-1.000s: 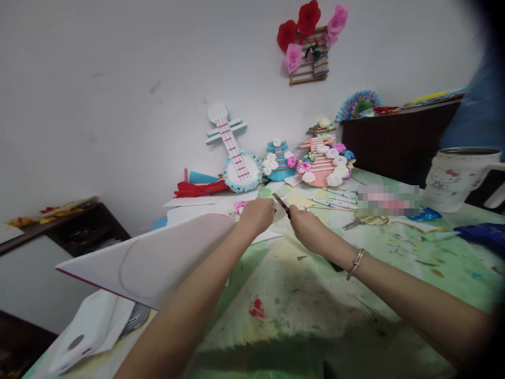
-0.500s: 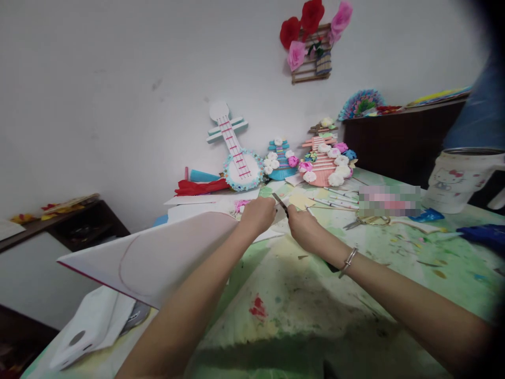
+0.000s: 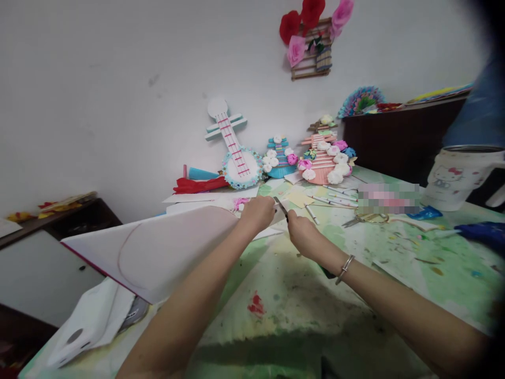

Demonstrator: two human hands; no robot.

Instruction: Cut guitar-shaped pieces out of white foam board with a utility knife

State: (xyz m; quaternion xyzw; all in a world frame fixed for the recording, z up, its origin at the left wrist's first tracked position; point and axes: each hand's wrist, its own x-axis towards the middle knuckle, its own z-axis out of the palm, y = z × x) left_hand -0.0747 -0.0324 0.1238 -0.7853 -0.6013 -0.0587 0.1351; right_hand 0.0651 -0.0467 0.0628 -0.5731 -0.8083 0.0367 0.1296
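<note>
My left hand (image 3: 258, 216) is closed on the far edge of a big white board (image 3: 169, 252). The board is tilted, has a reddish edge, and carries a faint curved line. In my right hand (image 3: 305, 234) is a knife (image 3: 281, 209), its dark blade pointing up and left toward the left fingers. A dark end of its handle shows below the wrist, near a silver bracelet. The blade tip is close to the board's far edge beside my left fingers; whether it touches is too small to tell.
Banjo-like craft (image 3: 236, 152) and flower-covered crafts (image 3: 325, 163) lean on the wall. Scissors (image 3: 365, 219), several pens (image 3: 331, 201), a white mug (image 3: 453, 179) and a blue glue gun (image 3: 483, 234) lie right. A white folded item (image 3: 87, 326) is under the board's left side.
The knife has shifted slightly at the board's edge, and my right hand is a little lower. The board has tilted slightly; my left hand stays closed on it.
</note>
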